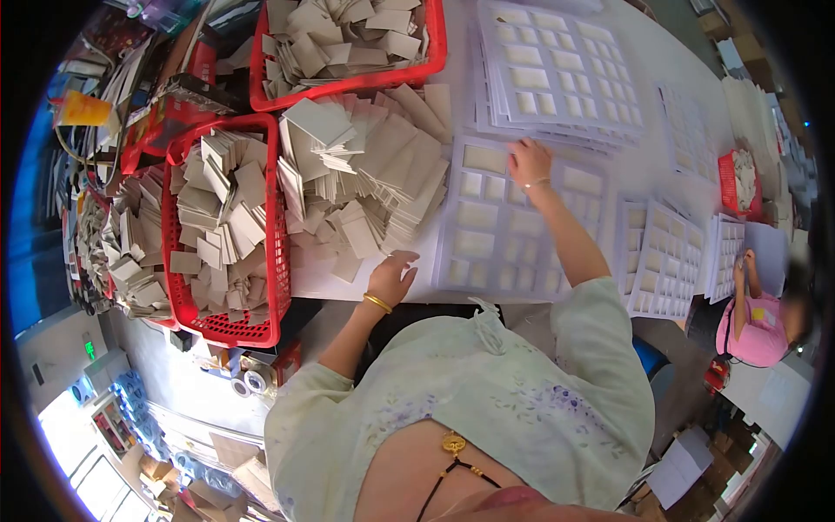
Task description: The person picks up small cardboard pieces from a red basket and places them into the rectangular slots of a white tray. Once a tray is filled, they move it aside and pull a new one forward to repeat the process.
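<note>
My left hand (393, 277) is over the table's front edge, just below a loose heap of pale rectangular card pieces (374, 165); its fingers are apart and I see nothing in them. My right hand (529, 162) rests on the upper part of a white frame sheet (474, 215) with many rectangular openings, its fingers bent down; whether they hold anything is hidden. The sheet lies flat in front of me. Just beyond it is a stack of similar white sheets (557, 65).
Red baskets full of card pieces stand at the left (277, 217) and far left-centre (348, 84). More frame sheets (665, 261) lie at the right. A small red basket (739, 183) is beyond them. A person in pink (757, 331) works at the far right.
</note>
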`<action>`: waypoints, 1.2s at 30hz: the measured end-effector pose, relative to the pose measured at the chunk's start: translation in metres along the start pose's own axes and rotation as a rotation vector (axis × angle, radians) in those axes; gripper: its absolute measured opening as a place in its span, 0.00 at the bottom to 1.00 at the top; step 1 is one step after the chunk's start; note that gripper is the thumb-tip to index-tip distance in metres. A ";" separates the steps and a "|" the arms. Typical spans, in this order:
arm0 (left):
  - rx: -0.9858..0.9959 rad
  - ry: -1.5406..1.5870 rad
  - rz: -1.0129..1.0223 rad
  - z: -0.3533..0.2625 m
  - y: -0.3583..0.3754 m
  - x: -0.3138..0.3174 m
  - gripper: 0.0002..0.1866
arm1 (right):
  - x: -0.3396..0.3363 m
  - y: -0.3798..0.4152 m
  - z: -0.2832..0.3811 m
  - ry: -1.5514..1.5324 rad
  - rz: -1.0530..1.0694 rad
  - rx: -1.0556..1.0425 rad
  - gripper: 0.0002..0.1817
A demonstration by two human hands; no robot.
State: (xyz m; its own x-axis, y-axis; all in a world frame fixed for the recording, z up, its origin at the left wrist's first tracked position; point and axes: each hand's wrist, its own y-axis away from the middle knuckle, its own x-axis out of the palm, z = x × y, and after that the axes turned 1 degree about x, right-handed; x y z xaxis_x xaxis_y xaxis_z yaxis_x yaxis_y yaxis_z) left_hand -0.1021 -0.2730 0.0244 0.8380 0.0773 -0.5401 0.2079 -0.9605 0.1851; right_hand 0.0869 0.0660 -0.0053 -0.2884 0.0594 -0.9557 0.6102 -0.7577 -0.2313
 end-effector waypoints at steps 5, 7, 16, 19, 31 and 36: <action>-0.068 0.003 -0.028 -0.001 0.011 -0.011 0.13 | 0.045 -0.077 0.077 -0.209 0.090 0.086 0.07; -0.096 0.014 -0.044 0.000 0.016 -0.013 0.13 | 0.047 -0.092 0.106 -0.032 0.124 0.128 0.08; -0.096 0.026 -0.007 0.012 0.026 -0.001 0.13 | 0.011 -0.050 0.051 -0.682 -0.299 0.267 0.10; -0.047 0.037 0.083 0.010 0.018 0.014 0.13 | -0.008 -0.005 -0.047 -0.839 -0.465 0.425 0.11; 0.196 -0.002 0.180 -0.053 -0.050 0.068 0.11 | -0.060 0.120 -0.228 -0.918 -0.262 0.907 0.11; 0.370 -0.033 0.239 -0.112 -0.104 0.097 0.12 | -0.023 0.112 -0.232 -0.915 -0.170 0.831 0.09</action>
State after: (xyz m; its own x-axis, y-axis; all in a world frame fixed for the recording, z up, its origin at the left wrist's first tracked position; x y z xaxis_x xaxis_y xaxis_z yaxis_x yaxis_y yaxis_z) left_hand 0.0137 -0.1352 0.0449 0.8231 -0.1614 -0.5445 -0.1895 -0.9819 0.0046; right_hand 0.3329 0.1305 -0.0514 -0.9284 -0.0247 -0.3708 -0.0393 -0.9856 0.1642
